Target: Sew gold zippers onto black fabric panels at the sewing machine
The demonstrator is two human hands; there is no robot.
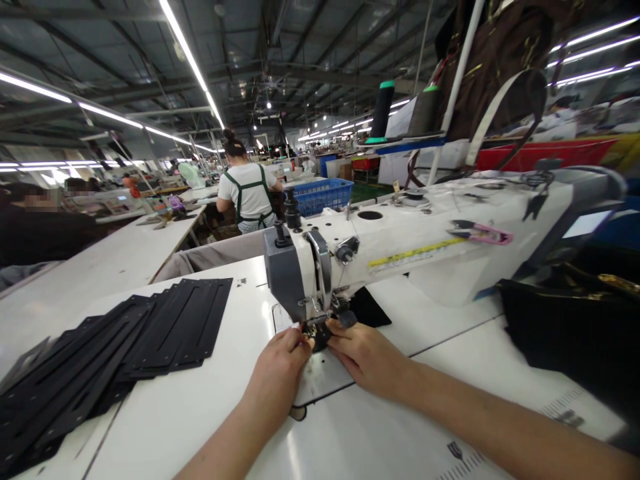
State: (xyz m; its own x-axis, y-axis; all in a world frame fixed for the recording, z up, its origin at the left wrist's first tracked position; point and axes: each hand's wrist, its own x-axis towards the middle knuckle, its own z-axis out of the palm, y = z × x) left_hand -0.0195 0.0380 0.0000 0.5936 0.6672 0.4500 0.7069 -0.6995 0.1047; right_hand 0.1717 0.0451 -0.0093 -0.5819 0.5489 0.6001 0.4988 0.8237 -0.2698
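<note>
A white sewing machine [425, 233] stands in front of me, its needle area low in the middle. My left hand [283, 363] is just left of the presser foot, thumb and fingers pinched at the edge of a small black fabric piece [323, 339]. From the other side, my right hand [373, 357] presses its closed fingertips on the same piece, close to the needle. Both hands and the machine's foot partly hide it. Behind the foot, black material [369, 308] lies flat on the table; whether it joins the small piece cannot be seen.
Slotted black panels [175, 327] lie fanned out on the white table [210, 393] at left. Pink-handled thread snips [483, 232] and a yellow tape measure [415, 253] are on the machine arm. Black goods [565, 327] lie at right. Thread cones [383, 110] stand behind; a co-worker [247, 190] is ahead.
</note>
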